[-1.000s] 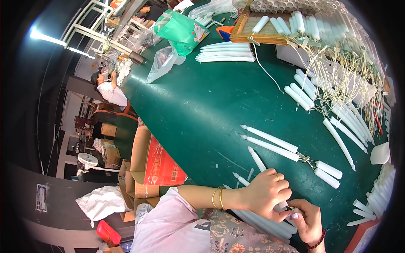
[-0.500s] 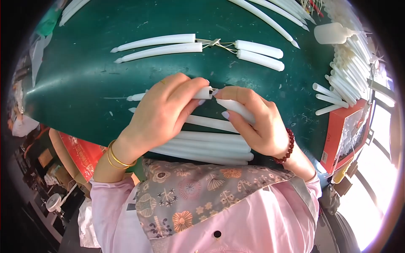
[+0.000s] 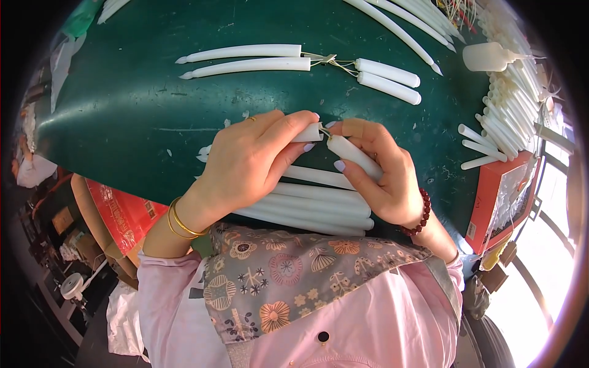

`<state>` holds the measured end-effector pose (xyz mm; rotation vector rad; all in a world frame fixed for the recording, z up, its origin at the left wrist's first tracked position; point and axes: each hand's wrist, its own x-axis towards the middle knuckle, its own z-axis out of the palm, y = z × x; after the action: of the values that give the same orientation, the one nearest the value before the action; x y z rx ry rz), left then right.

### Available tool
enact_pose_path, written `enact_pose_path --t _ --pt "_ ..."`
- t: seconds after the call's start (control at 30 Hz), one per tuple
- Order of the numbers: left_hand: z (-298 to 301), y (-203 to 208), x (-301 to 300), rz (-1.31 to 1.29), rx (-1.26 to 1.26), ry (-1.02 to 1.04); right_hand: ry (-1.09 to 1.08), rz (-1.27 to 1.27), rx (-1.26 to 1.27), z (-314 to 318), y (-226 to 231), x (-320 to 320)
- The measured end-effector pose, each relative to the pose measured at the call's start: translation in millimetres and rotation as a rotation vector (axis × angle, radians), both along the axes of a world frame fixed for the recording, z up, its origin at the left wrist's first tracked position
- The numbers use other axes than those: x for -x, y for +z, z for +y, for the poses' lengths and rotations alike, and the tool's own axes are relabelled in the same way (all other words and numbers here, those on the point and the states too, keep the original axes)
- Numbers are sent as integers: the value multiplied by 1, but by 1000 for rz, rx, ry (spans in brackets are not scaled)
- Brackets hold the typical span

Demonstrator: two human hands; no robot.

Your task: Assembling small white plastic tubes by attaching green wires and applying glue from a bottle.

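Observation:
My left hand (image 3: 245,161) is closed around a long white taper candle, apparently an electric one; its cut end (image 3: 313,132) shows past my fingertips. In my right hand (image 3: 392,175) is a short white candle base tube (image 3: 354,156), pinched between thumb and fingers. Thin wires (image 3: 325,130) run across the small gap between the two pieces. Below my hands, several long white candle tubes (image 3: 319,205) lie side by side near the table's front edge. Beyond my hands, two long tapers (image 3: 245,66) are joined by wires to two short tubes (image 3: 388,88).
On the green table (image 3: 135,132), more tapers (image 3: 402,34) lie at the far right. A white squeeze bottle (image 3: 483,56) rests beside a heap of white tubes (image 3: 506,116). At the right edge stands a red box (image 3: 486,199); another red surface (image 3: 123,214) shows at lower left.
Both hands have shifted slightly to the right. The short tube has tilted and drawn a little away from the candle's end, so the wires between them show more clearly.

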<state>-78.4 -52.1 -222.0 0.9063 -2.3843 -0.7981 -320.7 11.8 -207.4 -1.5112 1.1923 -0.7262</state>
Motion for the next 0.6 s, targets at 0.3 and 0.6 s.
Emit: enact_pose_path --t 0.3,0.6 --pt "6 -8 -8 -104 -24 -68 205 172 51 -2 -5 9" --pt "3 -2 -6 -142 3 -287 80 28 86 13 -7 15"
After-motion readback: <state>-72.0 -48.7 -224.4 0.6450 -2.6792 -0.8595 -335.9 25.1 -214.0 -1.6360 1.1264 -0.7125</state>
